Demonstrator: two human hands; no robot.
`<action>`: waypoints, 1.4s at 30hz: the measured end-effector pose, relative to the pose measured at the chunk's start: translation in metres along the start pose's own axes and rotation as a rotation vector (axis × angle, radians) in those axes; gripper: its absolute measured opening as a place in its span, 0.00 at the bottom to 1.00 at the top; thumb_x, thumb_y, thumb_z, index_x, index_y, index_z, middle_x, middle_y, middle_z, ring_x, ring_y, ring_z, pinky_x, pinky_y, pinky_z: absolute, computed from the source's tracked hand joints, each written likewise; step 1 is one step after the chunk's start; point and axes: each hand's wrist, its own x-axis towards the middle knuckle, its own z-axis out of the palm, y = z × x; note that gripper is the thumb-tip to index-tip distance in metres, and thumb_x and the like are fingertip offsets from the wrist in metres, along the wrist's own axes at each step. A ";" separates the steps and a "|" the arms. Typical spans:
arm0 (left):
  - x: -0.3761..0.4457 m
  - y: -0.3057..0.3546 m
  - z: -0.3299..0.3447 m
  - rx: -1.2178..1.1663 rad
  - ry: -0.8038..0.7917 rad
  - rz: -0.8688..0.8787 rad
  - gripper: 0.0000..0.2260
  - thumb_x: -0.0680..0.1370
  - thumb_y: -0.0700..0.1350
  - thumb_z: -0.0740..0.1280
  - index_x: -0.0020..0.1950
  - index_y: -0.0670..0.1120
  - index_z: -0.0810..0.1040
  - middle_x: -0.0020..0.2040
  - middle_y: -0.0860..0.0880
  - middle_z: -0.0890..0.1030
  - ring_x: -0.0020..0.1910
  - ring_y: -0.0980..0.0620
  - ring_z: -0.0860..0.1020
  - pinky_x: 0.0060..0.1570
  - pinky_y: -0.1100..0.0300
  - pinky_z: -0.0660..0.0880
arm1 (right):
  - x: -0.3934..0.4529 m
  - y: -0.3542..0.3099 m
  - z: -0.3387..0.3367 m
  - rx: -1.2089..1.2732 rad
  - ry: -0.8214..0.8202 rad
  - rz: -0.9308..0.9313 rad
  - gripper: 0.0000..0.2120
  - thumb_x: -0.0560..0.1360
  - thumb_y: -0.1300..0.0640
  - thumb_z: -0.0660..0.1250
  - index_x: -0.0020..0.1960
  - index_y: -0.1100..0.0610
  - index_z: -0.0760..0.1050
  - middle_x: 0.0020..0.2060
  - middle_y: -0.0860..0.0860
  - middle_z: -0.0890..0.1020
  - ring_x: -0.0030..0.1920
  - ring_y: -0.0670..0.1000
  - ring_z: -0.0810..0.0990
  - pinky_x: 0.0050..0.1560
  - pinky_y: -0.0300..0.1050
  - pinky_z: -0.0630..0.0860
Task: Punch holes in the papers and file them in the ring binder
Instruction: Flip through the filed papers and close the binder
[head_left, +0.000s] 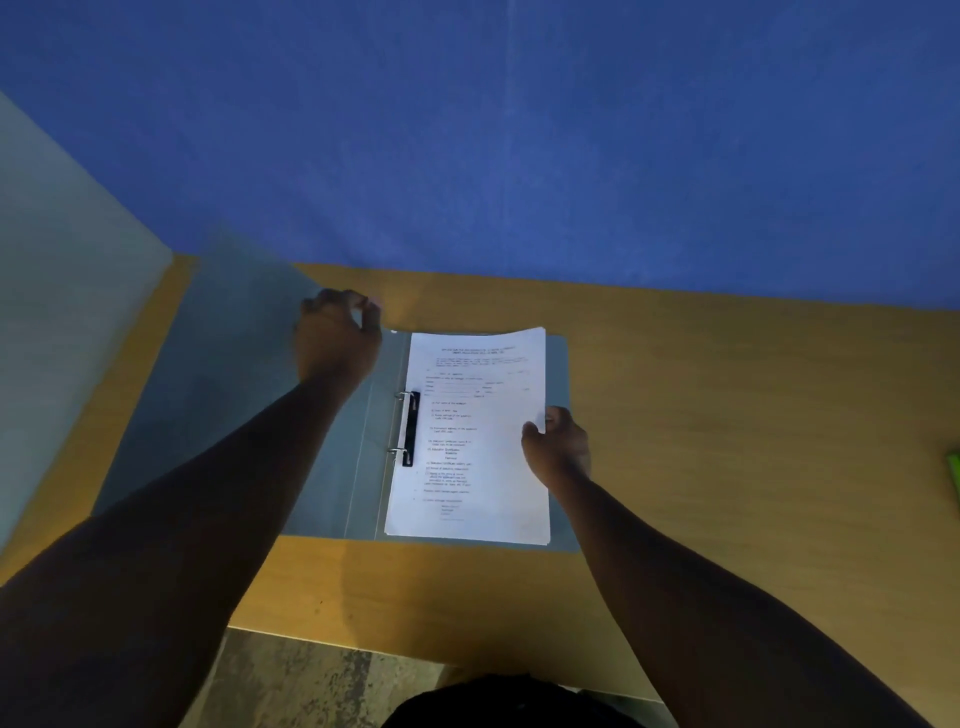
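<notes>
Where 2 rings (400, 422) close, printed white papers (475, 447).

Wall ahead of me: a blue wall (519, 130), matte and faintly textured, filling the whole upper part of my view.
Wall to my left: a pale grey-green panel (67, 291) meeting the blue at a corner.
Furniture: 1 wooden desk (727, 415) with a warm yellow-brown top, pushed against the blue wall.
Floor: mottled grey-brown floor (311, 680) showing below the desk's near edge.
Light: dim overall, with a softer bright patch on the desk near the wall.
</notes>
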 end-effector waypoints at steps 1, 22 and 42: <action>0.005 -0.002 -0.006 0.036 0.039 0.014 0.13 0.77 0.52 0.62 0.50 0.45 0.82 0.54 0.41 0.81 0.55 0.38 0.76 0.53 0.49 0.72 | 0.001 0.003 0.001 -0.023 0.007 0.014 0.17 0.76 0.53 0.62 0.64 0.54 0.72 0.61 0.52 0.80 0.58 0.55 0.79 0.53 0.45 0.76; 0.064 -0.014 -0.088 0.104 0.135 -0.297 0.28 0.76 0.54 0.65 0.71 0.42 0.64 0.67 0.40 0.73 0.67 0.37 0.71 0.63 0.45 0.69 | 0.007 -0.004 0.005 -0.193 0.018 0.063 0.22 0.72 0.53 0.61 0.65 0.56 0.71 0.60 0.53 0.76 0.58 0.55 0.77 0.57 0.53 0.78; 0.103 0.076 -0.094 -0.371 -0.475 -0.515 0.25 0.81 0.63 0.59 0.55 0.41 0.78 0.42 0.48 0.81 0.37 0.52 0.79 0.34 0.61 0.75 | 0.017 -0.001 -0.010 -0.139 -0.053 0.067 0.16 0.74 0.55 0.60 0.60 0.57 0.74 0.56 0.54 0.79 0.48 0.53 0.75 0.46 0.41 0.71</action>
